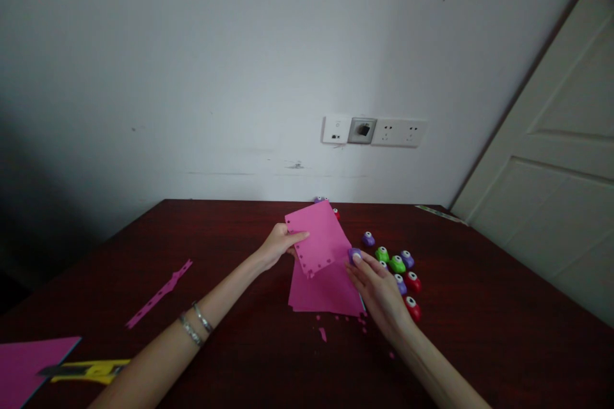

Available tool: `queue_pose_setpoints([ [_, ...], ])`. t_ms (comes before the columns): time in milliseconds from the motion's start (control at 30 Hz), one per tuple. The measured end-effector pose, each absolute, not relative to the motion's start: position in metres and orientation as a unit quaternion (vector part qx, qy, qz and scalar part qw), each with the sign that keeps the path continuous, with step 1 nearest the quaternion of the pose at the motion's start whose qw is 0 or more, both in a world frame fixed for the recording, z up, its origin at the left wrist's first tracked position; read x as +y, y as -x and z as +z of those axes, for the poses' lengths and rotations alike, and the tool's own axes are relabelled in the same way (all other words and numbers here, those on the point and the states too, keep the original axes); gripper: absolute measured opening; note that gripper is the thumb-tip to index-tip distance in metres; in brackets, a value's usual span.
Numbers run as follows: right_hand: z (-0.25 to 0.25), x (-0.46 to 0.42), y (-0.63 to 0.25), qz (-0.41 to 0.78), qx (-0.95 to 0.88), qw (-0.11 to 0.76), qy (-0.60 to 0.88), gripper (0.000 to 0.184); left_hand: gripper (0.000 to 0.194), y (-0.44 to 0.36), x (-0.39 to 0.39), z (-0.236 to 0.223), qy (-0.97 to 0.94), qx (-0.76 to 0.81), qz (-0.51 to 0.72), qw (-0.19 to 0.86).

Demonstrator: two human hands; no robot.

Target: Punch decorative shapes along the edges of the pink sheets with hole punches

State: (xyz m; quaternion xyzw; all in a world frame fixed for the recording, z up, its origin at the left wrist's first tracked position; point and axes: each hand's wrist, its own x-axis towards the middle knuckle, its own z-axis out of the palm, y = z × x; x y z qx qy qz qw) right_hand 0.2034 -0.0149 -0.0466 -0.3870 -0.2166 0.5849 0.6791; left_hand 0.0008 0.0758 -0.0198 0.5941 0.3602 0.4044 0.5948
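Note:
My left hand (279, 245) grips a pink paper sheet (319, 236) by its left edge, thumb on top. Small punched holes run along that sheet's left and lower edges. At the sheet's lower right corner, my right hand (377, 287) is closed on a small purple craft punch (355, 255). Whether the paper's edge sits inside the punch cannot be made out. Beneath the held sheet lies a stack of pink paper (321, 291) on the table. Pink scraps (323, 334) and punched bits are scattered just in front of the stack.
Several purple, green and red craft punches (397, 264) cluster right of the stack; a few more sit behind the held sheet. Left are a punched pink strip (160, 294), a yellow utility knife (91, 370) and more pink paper (33, 364). The dark table (230, 230) meets a wall with sockets (398, 132).

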Motion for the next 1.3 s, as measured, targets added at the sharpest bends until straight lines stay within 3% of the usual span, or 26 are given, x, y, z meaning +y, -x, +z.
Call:
queue_pose_setpoints([
  [1300,-0.051,-0.018,-0.199,0.591,-0.222,0.687,0.361,0.031,0.028,-0.012,0.070,-0.025,-0.492,0.372,0.462,0.637],
])
